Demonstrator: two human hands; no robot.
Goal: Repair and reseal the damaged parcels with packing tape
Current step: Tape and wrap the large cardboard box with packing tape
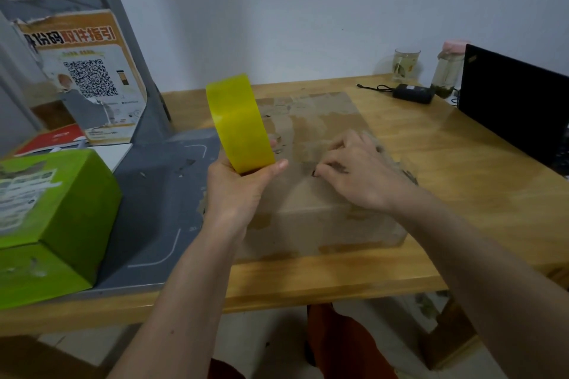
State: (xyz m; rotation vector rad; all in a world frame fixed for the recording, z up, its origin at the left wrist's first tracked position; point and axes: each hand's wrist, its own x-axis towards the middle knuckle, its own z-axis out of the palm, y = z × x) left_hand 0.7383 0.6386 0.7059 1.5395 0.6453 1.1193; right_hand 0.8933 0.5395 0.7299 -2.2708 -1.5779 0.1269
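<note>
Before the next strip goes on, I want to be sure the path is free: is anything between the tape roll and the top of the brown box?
Nothing visible is. The left hand holds the yellow tape roll just above the brown box. The right hand rests on the box top, right of the roll.

Left hand grips the yellow tape roll over the cardboard box; right hand pinches atop the box

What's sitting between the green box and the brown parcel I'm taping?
Head view: only the grey mat lies between the green box and the brown parcel; the left hand holds the tape roll at the parcel's edge.
</note>
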